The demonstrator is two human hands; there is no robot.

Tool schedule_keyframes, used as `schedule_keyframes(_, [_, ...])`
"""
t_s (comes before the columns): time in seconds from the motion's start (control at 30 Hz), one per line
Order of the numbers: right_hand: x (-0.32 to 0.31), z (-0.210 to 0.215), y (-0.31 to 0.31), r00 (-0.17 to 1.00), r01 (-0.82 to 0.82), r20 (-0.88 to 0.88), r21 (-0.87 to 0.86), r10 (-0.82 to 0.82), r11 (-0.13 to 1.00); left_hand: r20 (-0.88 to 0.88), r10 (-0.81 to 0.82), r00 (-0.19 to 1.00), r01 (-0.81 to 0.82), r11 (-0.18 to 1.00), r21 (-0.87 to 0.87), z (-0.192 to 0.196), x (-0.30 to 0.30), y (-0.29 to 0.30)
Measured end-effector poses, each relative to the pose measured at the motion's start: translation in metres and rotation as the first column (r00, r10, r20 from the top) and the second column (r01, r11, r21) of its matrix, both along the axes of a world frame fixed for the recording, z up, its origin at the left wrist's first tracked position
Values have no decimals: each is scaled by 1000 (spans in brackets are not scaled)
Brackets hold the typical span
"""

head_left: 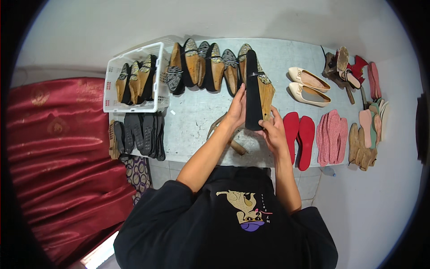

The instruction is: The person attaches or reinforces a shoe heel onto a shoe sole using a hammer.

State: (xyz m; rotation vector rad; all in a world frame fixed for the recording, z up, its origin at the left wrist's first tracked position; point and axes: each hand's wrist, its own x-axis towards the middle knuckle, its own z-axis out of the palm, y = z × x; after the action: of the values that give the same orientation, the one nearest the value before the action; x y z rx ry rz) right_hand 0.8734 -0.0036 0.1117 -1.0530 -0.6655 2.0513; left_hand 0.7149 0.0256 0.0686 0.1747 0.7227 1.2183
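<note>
Shoe on wooden last (268,99), frame centre, above the surface (192,134). Long axis near upright in frame; toe up, heel end down, black sole facing left. Right hand (274,133) pinches the heel end; left hand (237,107) lies along the sole's left edge, its grip unclear. Step, my guess: checking or aligning sole against last. Next move calls for steady heel support, even sole pressure.

Over on the left hangs a glossy deep-red curtain (58,148), a bright strip (101,255) glowing by its near edge. The pale, scuffed desk (188,119) stands along a plain whitish far wall (224,20); another pale wall (367,197) rises on the right, and light tiles cover the floor (162,175).
</note>
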Motion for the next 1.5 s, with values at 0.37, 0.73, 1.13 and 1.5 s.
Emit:
schedule_keyframes(0.37, [-85,55,-74,965,-121,256,266,51,957,70,13,997,-32,960,279,82,-92,-80])
schedule_keyframes(0.73, [-198,92,-115,944,142,126,681,-305,719,-168,49,985,7,950,313,105,-155,-189])
schedule_keyframes(1.13, [-217,100,-167,977,56,108,699,-182,713,-188,311,932,-211,884,417,122,-168,-181])
schedule_keyframes(1.5, [-228,91,-162,991,-118,33,674,130,729,-80,438,895,-388,855,346,98,-181,-214])
